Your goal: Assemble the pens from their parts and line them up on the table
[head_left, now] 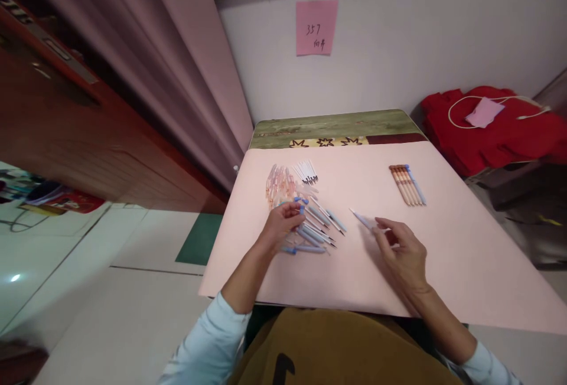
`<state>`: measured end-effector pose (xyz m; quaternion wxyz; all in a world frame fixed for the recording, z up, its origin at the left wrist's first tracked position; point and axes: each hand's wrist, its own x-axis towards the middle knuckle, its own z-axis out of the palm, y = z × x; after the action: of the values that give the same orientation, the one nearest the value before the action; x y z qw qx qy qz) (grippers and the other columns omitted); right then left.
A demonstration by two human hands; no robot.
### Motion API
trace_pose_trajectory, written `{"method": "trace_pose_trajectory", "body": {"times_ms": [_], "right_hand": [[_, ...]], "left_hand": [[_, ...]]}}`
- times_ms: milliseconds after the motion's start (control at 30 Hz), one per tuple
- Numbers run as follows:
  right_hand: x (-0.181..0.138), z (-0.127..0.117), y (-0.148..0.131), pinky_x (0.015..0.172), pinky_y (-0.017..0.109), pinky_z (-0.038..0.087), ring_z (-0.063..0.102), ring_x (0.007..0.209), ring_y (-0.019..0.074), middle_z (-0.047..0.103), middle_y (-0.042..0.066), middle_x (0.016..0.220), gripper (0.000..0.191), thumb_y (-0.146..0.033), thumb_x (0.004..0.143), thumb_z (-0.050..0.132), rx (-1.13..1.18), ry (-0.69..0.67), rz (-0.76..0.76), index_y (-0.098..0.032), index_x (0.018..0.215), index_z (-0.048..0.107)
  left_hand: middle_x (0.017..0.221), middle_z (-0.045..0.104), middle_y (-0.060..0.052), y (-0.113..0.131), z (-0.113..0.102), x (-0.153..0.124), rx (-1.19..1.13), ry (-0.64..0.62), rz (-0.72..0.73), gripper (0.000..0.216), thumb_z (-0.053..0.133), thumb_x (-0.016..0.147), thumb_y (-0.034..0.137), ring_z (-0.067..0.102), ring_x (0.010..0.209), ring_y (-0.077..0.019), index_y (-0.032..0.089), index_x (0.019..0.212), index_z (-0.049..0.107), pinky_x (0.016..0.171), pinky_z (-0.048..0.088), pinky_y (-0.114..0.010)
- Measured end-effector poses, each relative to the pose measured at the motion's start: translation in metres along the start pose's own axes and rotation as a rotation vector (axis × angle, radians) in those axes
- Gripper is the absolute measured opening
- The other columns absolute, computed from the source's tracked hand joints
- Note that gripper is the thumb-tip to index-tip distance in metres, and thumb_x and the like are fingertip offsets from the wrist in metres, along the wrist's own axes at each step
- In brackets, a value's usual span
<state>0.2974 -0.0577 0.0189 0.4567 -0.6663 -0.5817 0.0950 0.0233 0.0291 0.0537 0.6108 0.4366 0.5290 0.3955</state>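
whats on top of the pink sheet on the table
On the pink sheet: clear pinkish tubes, white sticks with dark tips, scattered blue pen parts and a row of pens. Whatever the left hand covers cannot be seen.

A slim, pale blue pen barrel (365, 221) slants in the right hand (402, 249), its white tip (352, 210) pointing away and to the left. A small bright blue pen part (302, 209) is pinched in the left hand (282, 222), near loose blue barrels (336, 220) and dark-tipped white refills (328, 216) lying jumbled together.
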Motion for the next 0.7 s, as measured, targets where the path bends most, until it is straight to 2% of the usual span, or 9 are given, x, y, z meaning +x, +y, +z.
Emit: {"method": "trace_pose_trajectory", "body": {"times_ms": [100,167,233,367,500,700], "right_hand": [[-0.005,0.008,-0.034,0.051,0.023,0.048,0.058,0.06,0.0132,0.067,0.004,0.081,0.027,-0.04,0.091,0.06,0.231,-0.2,0.017,-0.02,0.106,0.07],[-0.012,0.017,-0.056,0.048,0.022,0.047,0.057,0.058,0.0122,0.066,0.003,0.077,0.026,-0.039,0.091,0.061,0.349,-0.335,0.016,-0.02,0.107,0.069],[-0.018,0.025,-0.074,0.05,0.022,0.047,0.055,0.056,0.0111,0.066,0.002,0.077,0.024,-0.037,0.091,0.061,0.426,-0.383,0.011,-0.02,0.106,0.069],[-0.02,0.034,-0.088,0.055,0.023,0.05,0.056,0.058,0.0108,0.067,0.003,0.082,0.023,-0.034,0.09,0.064,0.426,-0.39,-0.052,-0.02,0.108,0.068],[-0.019,0.034,-0.085,0.058,0.024,0.052,0.058,0.06,0.0112,0.067,0.003,0.083,0.024,-0.032,0.09,0.064,0.342,-0.363,-0.12,-0.022,0.111,0.066],[-0.02,0.031,-0.076,0.061,0.025,0.053,0.059,0.061,0.0122,0.068,0.004,0.078,0.019,-0.035,0.092,0.06,0.219,-0.321,-0.101,-0.019,0.099,0.068]], "left_hand": [[0.077,0.068,-0.003,-0.012,0.014,-0.023,-0.402,-0.001,-0.246,0.028,0.08,0.07,0.024,0.058,0.057,-0.0096,0.016,0.095,0.071,0.054,0.05,-0.023],[0.078,0.069,-0.004,-0.02,0.02,-0.034,-0.51,0.031,-0.3,0.02,0.078,0.073,0.023,0.062,0.061,-0.0117,0.016,0.09,0.071,0.058,0.054,-0.025],[0.082,0.07,-0.005,-0.026,0.025,-0.043,-0.552,0.056,-0.303,0.014,0.075,0.077,0.024,0.065,0.066,-0.0139,0.017,0.088,0.07,0.064,0.056,-0.028],[0.084,0.07,-0.002,-0.03,0.034,-0.055,-0.673,0.094,-0.331,0.013,0.076,0.077,0.023,0.065,0.069,-0.012,0.018,0.087,0.068,0.07,0.056,-0.027],[0.087,0.07,0.0,-0.025,0.048,-0.063,-0.764,0.112,-0.259,0.027,0.081,0.069,0.018,0.063,0.066,-0.0077,0.019,0.09,0.064,0.067,0.054,-0.021],[0.093,0.072,-0.003,-0.023,0.062,-0.067,-0.757,0.112,-0.195,0.036,0.083,0.065,0.015,0.064,0.072,-0.0084,0.017,0.093,0.06,0.069,0.052,-0.02]]}}
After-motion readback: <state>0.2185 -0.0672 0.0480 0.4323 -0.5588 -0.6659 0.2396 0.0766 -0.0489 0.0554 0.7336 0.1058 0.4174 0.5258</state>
